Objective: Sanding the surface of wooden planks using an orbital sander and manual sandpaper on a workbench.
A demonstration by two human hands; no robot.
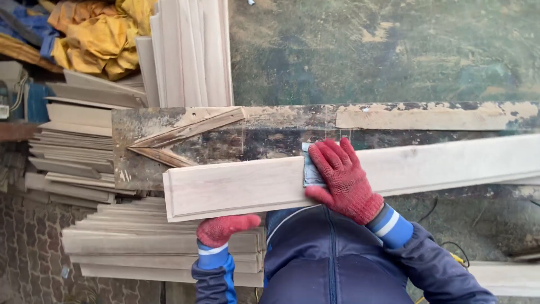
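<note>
Head view, steeply down, close.

A pale, smooth, matt wooden board [349,174] lies on a rough, paint-flaked wooden bench [225,141]. Red knitted cloth gloves cover the right hand [340,180], pressing a grey abrasive sheet [310,169], and the left hand [222,228]. Crumpled yellow cloth [101,34] sits at ten o'clock.

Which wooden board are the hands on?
The long moulded board lying across the workbench, under the right hand; the other boards sit untouched in stacks.

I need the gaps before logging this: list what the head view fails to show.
- Sanding pad: mostly under the right hand.
- Left hand: fingers hidden below the pale board.
- Board's far end: cut by the right edge.
- Stacked boards: partly behind the sleeves.
</note>
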